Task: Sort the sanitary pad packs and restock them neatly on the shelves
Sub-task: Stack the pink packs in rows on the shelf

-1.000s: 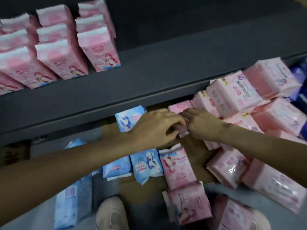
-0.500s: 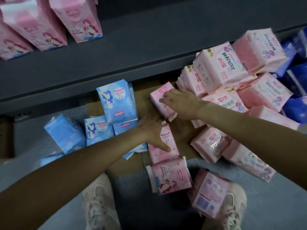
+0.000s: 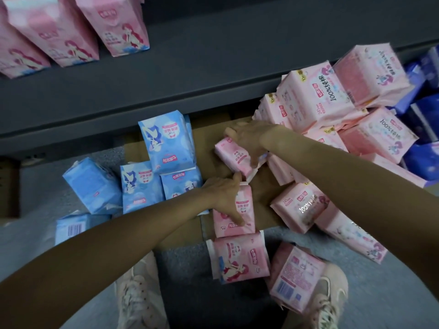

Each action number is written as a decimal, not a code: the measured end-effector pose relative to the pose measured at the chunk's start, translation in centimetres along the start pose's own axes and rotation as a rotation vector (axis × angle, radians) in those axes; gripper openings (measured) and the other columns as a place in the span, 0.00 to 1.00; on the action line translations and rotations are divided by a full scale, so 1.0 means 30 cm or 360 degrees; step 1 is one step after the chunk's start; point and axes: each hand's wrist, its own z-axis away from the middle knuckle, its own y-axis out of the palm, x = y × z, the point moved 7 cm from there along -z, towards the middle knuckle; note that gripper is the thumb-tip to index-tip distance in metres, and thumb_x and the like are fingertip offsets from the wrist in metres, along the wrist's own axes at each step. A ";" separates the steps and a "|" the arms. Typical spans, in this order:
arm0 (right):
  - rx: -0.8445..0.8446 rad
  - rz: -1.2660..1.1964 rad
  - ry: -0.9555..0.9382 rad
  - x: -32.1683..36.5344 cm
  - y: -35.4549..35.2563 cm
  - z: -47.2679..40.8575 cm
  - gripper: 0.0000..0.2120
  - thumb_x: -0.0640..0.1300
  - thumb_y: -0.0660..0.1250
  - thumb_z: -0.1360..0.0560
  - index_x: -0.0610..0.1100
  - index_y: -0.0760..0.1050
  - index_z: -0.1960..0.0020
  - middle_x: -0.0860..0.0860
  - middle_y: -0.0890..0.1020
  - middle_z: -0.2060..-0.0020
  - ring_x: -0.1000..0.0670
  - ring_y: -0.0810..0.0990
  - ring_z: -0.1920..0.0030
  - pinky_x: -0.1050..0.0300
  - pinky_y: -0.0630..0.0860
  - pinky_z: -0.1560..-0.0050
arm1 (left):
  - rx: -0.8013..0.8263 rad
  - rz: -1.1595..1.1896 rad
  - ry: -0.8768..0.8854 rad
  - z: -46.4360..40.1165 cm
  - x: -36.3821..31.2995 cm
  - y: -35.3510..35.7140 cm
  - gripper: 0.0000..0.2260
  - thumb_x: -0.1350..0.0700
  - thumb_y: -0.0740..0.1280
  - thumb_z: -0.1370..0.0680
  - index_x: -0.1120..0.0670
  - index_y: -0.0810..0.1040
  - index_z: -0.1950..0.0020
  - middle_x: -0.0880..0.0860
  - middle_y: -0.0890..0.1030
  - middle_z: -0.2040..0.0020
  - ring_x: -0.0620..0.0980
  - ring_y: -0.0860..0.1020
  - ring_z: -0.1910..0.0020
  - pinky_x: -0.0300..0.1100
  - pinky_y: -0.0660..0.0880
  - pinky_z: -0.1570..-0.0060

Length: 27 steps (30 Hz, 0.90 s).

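Note:
Pink and blue sanitary pad packs lie on flattened cardboard on the floor below a dark grey shelf. My right hand grips a small pink pack near the shelf's front edge. My left hand rests fingers-down on a second pink pack just below it, thumb touching the upper pack. Another pink pack lies nearer my feet. Several blue packs stand to the left. Tall pink packs stand on the shelf at top left.
A heap of larger pink packs fills the right side, with dark blue packs behind it. My two pale shoes stand on grey carpet at the bottom, a pink pack between them. A brown box sits at left.
The view tilted down, so the shelf packs slid upward. My right hand closed around the small pink pack; my left hand pressed onto the pack below it.

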 end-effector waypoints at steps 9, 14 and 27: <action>-0.0143 0.0195 -0.0145 0.029 0.011 0.022 0.39 0.52 0.79 0.39 0.52 0.61 0.35 0.48 0.67 0.35 0.47 0.66 0.36 0.49 0.62 0.33 | -0.0261 0.0027 0.0034 0.183 0.029 -0.196 0.41 0.37 0.76 0.37 0.51 0.59 0.35 0.49 0.75 0.52 0.48 0.73 0.57 0.44 0.70 0.62; -0.0135 -0.0106 -0.0064 0.034 -0.070 0.129 0.38 0.54 0.77 0.36 0.52 0.58 0.34 0.49 0.72 0.39 0.51 0.68 0.46 0.58 0.63 0.51 | -0.0587 0.0382 -0.0037 0.438 0.156 -0.421 0.34 0.39 0.78 0.39 0.43 0.65 0.40 0.40 0.76 0.49 0.38 0.74 0.56 0.36 0.69 0.62; -0.0981 -0.0719 -0.0164 0.076 -0.709 0.112 0.50 0.64 0.77 0.43 0.46 0.60 0.29 0.49 0.71 0.36 0.49 0.69 0.37 0.53 0.69 0.40 | -0.1448 0.0309 -0.0527 0.645 0.857 -0.750 0.40 0.49 0.81 0.39 0.53 0.67 0.32 0.53 0.74 0.35 0.55 0.73 0.39 0.46 0.69 0.47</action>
